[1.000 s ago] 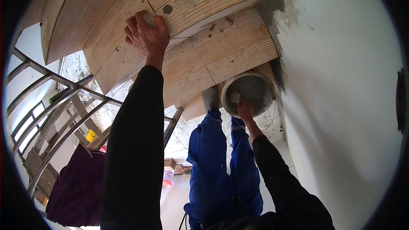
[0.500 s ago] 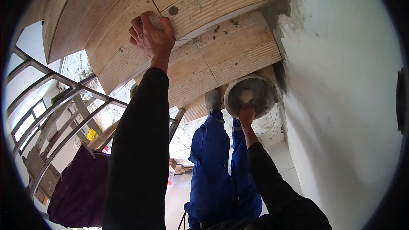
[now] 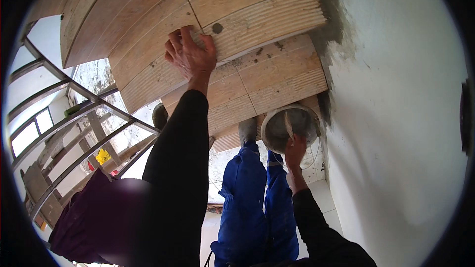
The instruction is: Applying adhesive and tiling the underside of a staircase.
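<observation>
My left hand [image 3: 191, 55] rests on the ribbed front edge of a wood-look tiled stair tread [image 3: 267, 12]. Its fingers are bent and apart, and whatever lies under the palm is hidden. Low on the right, my right hand [image 3: 295, 151] is closed around a thin, flat, tan tool [image 3: 289, 124] whose exact kind I cannot make out. The tool points up into a round grey bucket [image 3: 312, 113], over the bucket's near rim. Dark residue coats the bucket's inside wall.
A white wall [image 3: 386, 118] with a smeared grey mortar strip borders the stairs on the right. On the left stand a metal railing [image 3: 74, 85] and wooden boards [image 3: 101, 136]. Someone in purple clothing [image 3: 99, 217] is at lower left. My legs in blue trousers [image 3: 245, 198] are below.
The view has shifted slightly, so the stairs sit lower and further right. My right hand has turned, and the tan tool now stands out more upright in the bucket. My left hand stays on the tread.
</observation>
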The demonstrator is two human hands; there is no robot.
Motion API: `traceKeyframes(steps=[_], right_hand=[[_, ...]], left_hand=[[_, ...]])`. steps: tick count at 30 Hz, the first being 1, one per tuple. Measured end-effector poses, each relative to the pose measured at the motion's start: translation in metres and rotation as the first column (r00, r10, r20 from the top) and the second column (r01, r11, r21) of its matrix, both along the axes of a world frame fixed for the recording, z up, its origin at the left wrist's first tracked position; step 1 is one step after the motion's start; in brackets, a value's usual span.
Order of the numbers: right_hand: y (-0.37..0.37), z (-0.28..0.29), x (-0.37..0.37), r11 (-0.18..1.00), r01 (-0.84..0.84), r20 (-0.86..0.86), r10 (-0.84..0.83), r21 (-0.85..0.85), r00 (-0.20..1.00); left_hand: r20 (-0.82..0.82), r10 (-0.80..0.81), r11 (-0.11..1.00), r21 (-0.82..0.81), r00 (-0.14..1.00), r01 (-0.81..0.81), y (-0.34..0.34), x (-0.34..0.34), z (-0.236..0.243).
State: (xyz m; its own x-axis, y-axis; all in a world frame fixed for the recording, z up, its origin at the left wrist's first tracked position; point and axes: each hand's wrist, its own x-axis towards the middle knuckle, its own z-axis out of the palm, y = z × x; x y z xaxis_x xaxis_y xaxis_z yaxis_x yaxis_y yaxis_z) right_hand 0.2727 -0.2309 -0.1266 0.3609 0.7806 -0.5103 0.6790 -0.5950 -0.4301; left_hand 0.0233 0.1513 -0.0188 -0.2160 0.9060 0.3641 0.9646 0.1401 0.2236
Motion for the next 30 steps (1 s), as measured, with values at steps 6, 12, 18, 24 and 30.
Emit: traceKeyframes(steps=[6, 12, 18, 24, 30], right_hand=[[0.026, 0.071, 0.039, 0.834, 0.479, -0.344, -0.379, 0.275, 0.859], [0.129, 0.157, 0.05, 0.689, 0.708, -0.714, -0.417, 0.156, 0.562], [0.265, 0.22, 0.023, 0.68, 0.475, -0.685, 0.055, 0.558, 0.726], [0.394, 0.188, -0.003, 0.495, -0.123, -0.031, 0.292, 0.86, 0.956], [0.477, 0.16, -0.022, 0.545, -0.172, 0.028, 0.263, 0.821, 0.964]], left_hand=[[0.059, -0.025, 1.0, 0.005, 0.998, 0.025, 0.002, 0.008, 0.002], [0.057, -0.016, 1.0, 0.003, 0.998, 0.015, 0.001, 0.003, 0.006], [0.066, -0.019, 0.999, -0.024, 0.998, 0.021, 0.001, 0.003, 0.005], [0.087, -0.015, 0.998, -0.056, 0.996, 0.02, 0.003, 0.002, 0.014], [0.09, -0.007, 0.996, -0.087, 0.996, 0.015, 0.005, 0.006, 0.013]])
